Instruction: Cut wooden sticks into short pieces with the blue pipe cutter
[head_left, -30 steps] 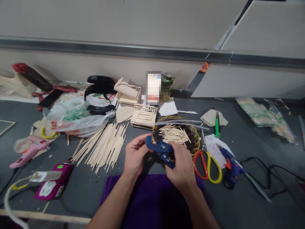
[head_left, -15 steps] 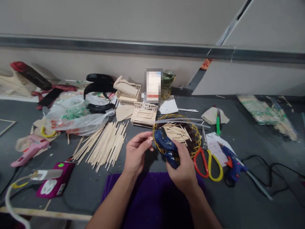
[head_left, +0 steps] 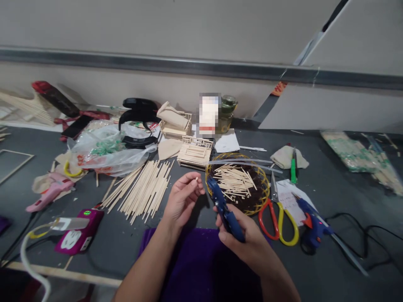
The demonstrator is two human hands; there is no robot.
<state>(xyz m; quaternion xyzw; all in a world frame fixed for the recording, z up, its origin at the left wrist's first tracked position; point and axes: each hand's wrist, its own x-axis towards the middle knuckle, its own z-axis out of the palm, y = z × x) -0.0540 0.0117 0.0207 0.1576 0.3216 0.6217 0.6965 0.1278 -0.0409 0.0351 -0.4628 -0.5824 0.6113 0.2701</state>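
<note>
My left hand [head_left: 182, 200] is raised over the grey table and pinches a short wooden stick piece [head_left: 196, 179] between thumb and fingertips. My right hand [head_left: 248, 239] is closed round the handles of a blue cutter [head_left: 225, 209], whose head points up and left toward the left hand. Just behind the cutter stands a round yellow wire basket [head_left: 264, 182] with several short cut sticks [head_left: 234, 181] in it. A fan of long wooden sticks [head_left: 141, 191] lies left of my left hand. A purple cloth [head_left: 195, 268] lies under my forearms.
Red and yellow scissors [head_left: 278, 216] and a blue glue gun [head_left: 311, 220] with black cable lie right of the basket. Small stick-built models [head_left: 194, 152], a plastic bag [head_left: 107, 151], a pink glue gun [head_left: 50, 193] and a magenta power strip [head_left: 78, 233] lie to the left. A wall runs behind.
My left hand let go of the cutter and lifted away holding a short stick piece. My right hand drew the cutter back from the basket and turned it upright.
</note>
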